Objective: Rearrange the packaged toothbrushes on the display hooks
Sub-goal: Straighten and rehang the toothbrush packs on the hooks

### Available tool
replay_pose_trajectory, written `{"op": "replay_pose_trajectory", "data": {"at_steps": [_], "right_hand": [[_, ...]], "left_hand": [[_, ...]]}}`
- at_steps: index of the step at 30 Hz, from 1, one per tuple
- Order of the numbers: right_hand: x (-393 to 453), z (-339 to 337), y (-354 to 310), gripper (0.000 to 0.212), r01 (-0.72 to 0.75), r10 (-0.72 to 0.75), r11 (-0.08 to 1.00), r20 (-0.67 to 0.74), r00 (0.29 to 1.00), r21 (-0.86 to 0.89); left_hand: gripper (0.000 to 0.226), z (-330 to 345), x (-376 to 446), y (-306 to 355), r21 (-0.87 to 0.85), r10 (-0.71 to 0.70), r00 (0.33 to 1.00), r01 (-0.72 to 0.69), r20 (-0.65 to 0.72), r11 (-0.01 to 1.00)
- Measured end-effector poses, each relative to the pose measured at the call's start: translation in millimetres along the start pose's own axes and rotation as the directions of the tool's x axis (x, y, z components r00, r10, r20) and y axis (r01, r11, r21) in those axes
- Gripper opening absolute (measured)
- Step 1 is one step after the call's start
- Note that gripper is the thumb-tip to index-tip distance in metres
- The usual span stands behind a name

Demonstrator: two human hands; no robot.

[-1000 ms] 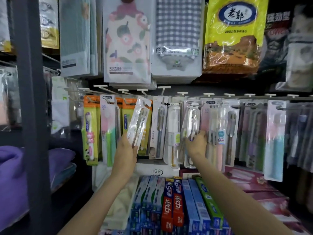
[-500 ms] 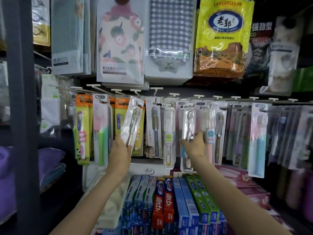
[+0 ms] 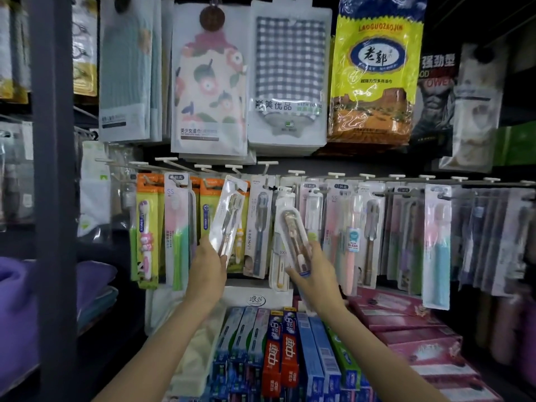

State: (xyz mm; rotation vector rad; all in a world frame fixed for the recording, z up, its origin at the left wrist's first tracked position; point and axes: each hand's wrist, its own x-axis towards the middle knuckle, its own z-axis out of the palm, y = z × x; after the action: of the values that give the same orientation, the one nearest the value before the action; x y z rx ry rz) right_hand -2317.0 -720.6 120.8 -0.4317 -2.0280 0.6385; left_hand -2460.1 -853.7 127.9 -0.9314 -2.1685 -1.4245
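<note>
The left hand (image 3: 206, 266) gripped the lower end of a clear toothbrush pack (image 3: 229, 217), which leaned to the right, its top against the hanging row. The right hand (image 3: 314, 269) held a second clear pack (image 3: 294, 242) by its lower end, tilted the other way, its top leaning left, in front of the hanging packs. Behind both, a row of display hooks (image 3: 295, 173) carried packaged toothbrushes: orange-topped packs (image 3: 146, 227) at the left, pink and teal ones (image 3: 436, 245) toward the right. Above hung packaged towels, among them a checked towel (image 3: 290, 79) and a yellow bag (image 3: 374, 71). Below, near the arms, toothpaste boxes (image 3: 280, 349) lay in rows, with pink boxes (image 3: 412, 329) to their right.
</note>
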Motion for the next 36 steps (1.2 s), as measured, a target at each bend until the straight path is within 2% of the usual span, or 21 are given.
{"op": "replay_pose_trajectory", "data": {"at_steps": [3, 6, 9, 11, 13, 14, 18, 21, 25, 28, 31, 36], "right_hand": [[8, 1, -4, 0.073, -0.015, 0.018, 0.997, 0.038, 0.999, -0.073], [17, 1, -9, 0.078, -0.021, 0.027, 0.992, 0.048, 0.999, -0.128], [21, -2, -11, 0.070, 0.030, -0.020, 0.964, 0.040, 0.999, -0.263], [24, -4, -10, 0.063, 0.054, -0.039, 0.927, 0.049, 0.998, -0.371], [25, -6, -8, 0.056, 0.086, -0.070, 0.909, 0.053, 0.996, -0.407], [25, -8, -6, 0.053, 0.101, -0.084, 0.907, 0.060, 0.995, -0.409], [23, -13, 4, 0.047, 0.145, -0.122, 0.911, 0.085, 0.989, -0.386], [21, -18, 10, 0.048, 0.145, -0.125, 0.904, 0.075, 0.989, -0.401], [19, -22, 18, 0.051, 0.105, -0.085, 0.888, 0.066, 0.994, -0.447], [22, -22, 24, 0.051, 0.102, -0.089, 0.887, 0.050, 0.995, -0.450], [23, -22, 32, 0.050, 0.122, -0.104, 0.895, 0.065, 0.992, -0.428], [21, -22, 42, 0.053, 0.130, -0.119, 0.905, 0.052, 0.992, -0.404]], "left_hand": [[0.049, 0, 2, -4, 0.083, -0.012, 0.999, 0.015, -0.030, 0.996], [0.063, 4, -4, -4, 0.078, -0.018, 0.996, 0.026, -0.090, 0.997], [0.051, 11, -11, 2, 0.083, 0.100, 0.987, -0.090, -0.125, 0.992], [0.041, 21, -11, 14, 0.105, 0.215, 0.977, -0.214, -0.006, 0.971], [0.045, 35, -8, 28, 0.193, 0.377, 0.920, -0.392, 0.110, 0.900], [0.046, 44, -1, 33, 0.204, 0.394, 0.912, -0.409, 0.115, 0.889], [0.041, 67, 29, 51, 0.150, 0.139, 0.987, -0.149, 0.079, 0.977], [0.053, 77, 42, 60, 0.163, 0.027, 0.998, -0.035, 0.049, 0.986], [0.073, 87, 53, 64, 0.192, -0.030, 0.999, 0.035, -0.027, 0.981], [0.081, 94, 60, 66, 0.164, -0.106, 0.994, 0.104, 0.000, 0.981], [0.082, 100, 65, 69, 0.121, -0.162, 0.986, 0.164, -0.027, 0.979], [0.076, 106, 65, 65, 0.071, -0.155, 0.982, 0.164, -0.112, 0.984]]}}
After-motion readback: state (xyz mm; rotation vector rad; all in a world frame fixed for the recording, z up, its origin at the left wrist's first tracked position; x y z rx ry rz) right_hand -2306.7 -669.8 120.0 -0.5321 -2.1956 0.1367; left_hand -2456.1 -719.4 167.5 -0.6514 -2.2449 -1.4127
